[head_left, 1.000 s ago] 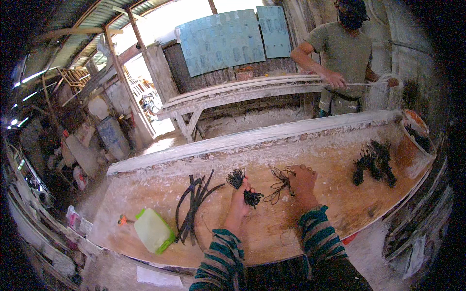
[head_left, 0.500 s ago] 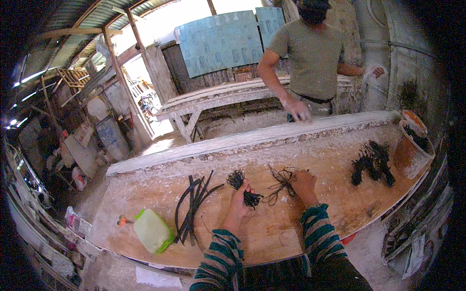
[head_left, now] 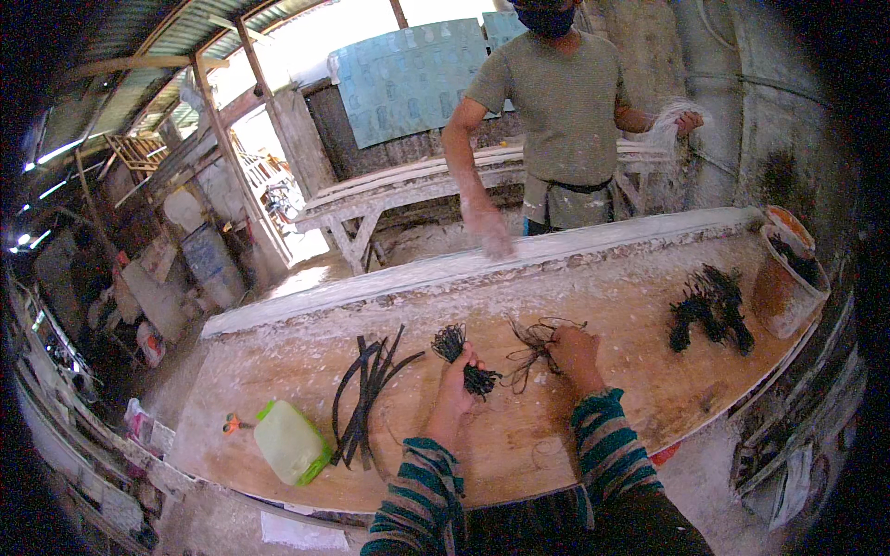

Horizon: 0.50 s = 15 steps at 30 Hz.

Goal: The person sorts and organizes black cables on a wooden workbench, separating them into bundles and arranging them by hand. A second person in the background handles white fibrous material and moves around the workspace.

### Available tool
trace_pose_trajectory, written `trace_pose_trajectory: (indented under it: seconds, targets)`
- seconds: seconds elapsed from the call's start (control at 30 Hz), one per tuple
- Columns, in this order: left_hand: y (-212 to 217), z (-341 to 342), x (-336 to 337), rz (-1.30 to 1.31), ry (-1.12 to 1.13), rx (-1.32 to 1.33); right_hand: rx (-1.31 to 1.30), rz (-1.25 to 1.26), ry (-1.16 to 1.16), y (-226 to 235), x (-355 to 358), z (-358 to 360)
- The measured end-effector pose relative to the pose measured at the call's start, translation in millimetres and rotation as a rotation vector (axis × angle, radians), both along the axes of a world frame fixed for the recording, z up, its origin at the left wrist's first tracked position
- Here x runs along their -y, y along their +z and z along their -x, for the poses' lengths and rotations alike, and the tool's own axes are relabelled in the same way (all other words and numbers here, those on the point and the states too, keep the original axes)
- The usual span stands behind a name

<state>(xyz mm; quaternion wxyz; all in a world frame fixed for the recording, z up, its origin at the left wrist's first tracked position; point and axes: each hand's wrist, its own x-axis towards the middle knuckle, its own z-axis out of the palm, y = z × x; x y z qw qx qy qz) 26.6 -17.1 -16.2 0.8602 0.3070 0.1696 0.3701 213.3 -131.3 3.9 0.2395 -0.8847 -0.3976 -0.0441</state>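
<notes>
Left hand grips black bundle; right hand fingers loose strands.

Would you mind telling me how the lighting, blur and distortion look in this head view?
Head view: strong fisheye, the workbench edges bow and the corners go black; the opening behind is blown out; the other person's hand is motion-blurred; left hand and right hand are reasonably sharp.

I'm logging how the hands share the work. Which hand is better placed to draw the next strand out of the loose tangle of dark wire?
Probably the right hand: it already rests on the loose tangle. The left hand is closed around a gathered black bundle, so it isn't free.
</notes>
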Motion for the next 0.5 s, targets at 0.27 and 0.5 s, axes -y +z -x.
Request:
trace_pose_trajectory:
  seconds: [0.27, 0.5]
  targets:
    - [4, 2, 2, -0.057, 0.01, -0.02, -0.02, -0.014, 0.031, -5, -5, -6]
    - [-1, 1, 1, -0.065, 0.007, -0.091, -0.099, -0.481, 0.129, 8, -6, 4]
